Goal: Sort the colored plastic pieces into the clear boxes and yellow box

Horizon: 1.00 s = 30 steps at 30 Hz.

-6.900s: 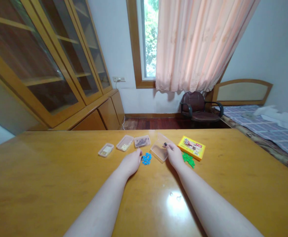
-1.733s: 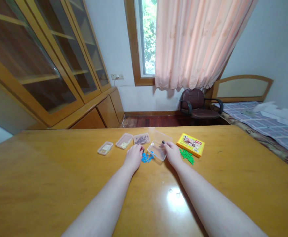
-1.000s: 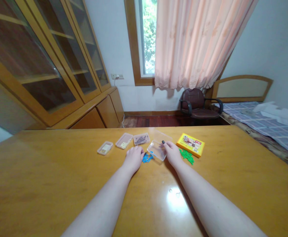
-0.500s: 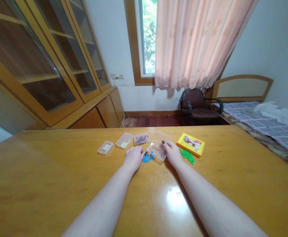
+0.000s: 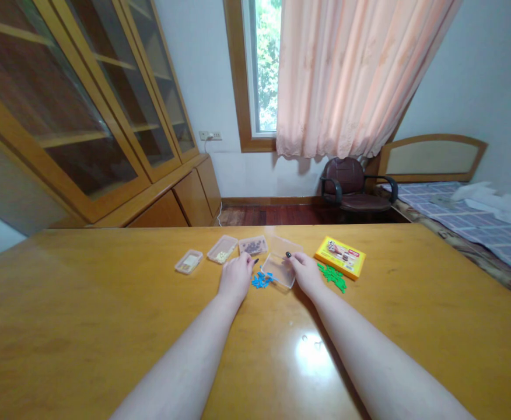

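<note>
My right hand (image 5: 306,272) grips the right side of a clear plastic box (image 5: 278,272), whose lid stands open behind it. Just left of that box lies a small pile of blue pieces (image 5: 262,280). My left hand (image 5: 237,276) is beside the pile, its fingers curled together; whether something small is between them is hidden. Behind it sits a clear box of dark pieces (image 5: 252,245). Green pieces (image 5: 332,276) are heaped to the right of my right hand, in front of a yellow cardboard box (image 5: 340,256).
Farther left on the wooden table (image 5: 107,326) are a clear box with pale pieces (image 5: 223,249) and a smaller clear box (image 5: 189,262). Beyond the table's far edge stand an office chair (image 5: 354,184) and a bed (image 5: 439,201). A glass-door cabinet (image 5: 144,169) lines the left wall.
My left hand has shifted slightly up and away from the blue pieces, uncovering more of them. My right hand stays on the clear box, which has barely moved.
</note>
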Motion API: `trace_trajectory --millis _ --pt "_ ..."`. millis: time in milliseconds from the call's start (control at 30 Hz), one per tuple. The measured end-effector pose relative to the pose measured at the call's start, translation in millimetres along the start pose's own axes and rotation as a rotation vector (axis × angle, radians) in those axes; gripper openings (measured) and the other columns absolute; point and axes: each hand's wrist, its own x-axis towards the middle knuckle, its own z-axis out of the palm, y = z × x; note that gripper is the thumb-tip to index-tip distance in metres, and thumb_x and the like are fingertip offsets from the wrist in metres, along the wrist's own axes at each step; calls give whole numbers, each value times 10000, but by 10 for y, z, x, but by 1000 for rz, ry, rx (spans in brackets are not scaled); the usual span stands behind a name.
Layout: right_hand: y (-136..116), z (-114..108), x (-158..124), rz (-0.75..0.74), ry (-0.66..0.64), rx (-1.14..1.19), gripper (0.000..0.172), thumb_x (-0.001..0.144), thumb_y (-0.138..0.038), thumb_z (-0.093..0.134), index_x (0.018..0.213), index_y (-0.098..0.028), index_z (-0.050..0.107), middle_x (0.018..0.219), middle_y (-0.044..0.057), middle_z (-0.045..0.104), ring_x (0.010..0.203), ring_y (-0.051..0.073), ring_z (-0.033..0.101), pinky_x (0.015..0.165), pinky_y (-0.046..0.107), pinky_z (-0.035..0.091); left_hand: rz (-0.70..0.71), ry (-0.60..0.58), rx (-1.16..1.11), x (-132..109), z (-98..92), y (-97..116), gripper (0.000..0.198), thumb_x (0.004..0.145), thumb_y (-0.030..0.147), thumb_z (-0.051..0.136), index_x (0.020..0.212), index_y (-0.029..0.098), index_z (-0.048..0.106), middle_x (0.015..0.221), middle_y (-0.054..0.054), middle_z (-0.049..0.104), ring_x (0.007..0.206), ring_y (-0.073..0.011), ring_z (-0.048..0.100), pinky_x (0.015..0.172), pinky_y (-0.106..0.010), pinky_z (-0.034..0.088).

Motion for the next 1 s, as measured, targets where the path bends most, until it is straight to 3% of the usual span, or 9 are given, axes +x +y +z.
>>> trace_trajectory --millis 167,300,500,633,767,1000 --pt "1 19 -18 -63 -95 -14 275 765 -363 442 725 -171 635 670 10 616 641 154 536 585 244 382 149 90 -174 -62 -27 75 148 849 284 446 806 185 547 755 -30 618 759 -169 568 699 -274 396" --pt "2 24 -15 -60 -117 4 280 765 -376 447 720 -171 633 650 6 608 615 150 532 570 241 381 308 79 -288 -97 -23 108 134 819 300 506 881 192 555 825 -26 632 815 -164 566 763 -282 416" --pt "21 7 20 25 41 67 307 750 -406 450 753 -158 629 722 44 648 603 155 536 560 247 392 208 95 -312 -65 13 56 213 817 189 436 994 181 554 983 -53 624 895 -174 565 836 -311 424" --pt "6 -23 45 85 135 158 349 730 -460 461 774 -153 623 788 73 665 611 158 546 570 253 406 152 -12 -248 -32 107 -2 362 768 86 399 1090 158 548 1100 -76 599 1026 -191 530 909 -329 393" --pt "-18 -31 55 147 201 228 384 706 -491 482 798 -143 616 794 85 672 564 144 529 546 255 403 224 -100 -194 -39 143 -17 361 742 85 438 1045 191 604 1089 -46 616 1029 -188 524 934 -323 368" --pt "-11 -17 58 133 186 253 349 698 -473 505 751 -147 619 783 78 671 622 154 555 570 249 412 332 -139 -126 -62 77 16 319 779 137 441 1030 216 620 1035 -45 636 1002 -187 531 910 -327 368"
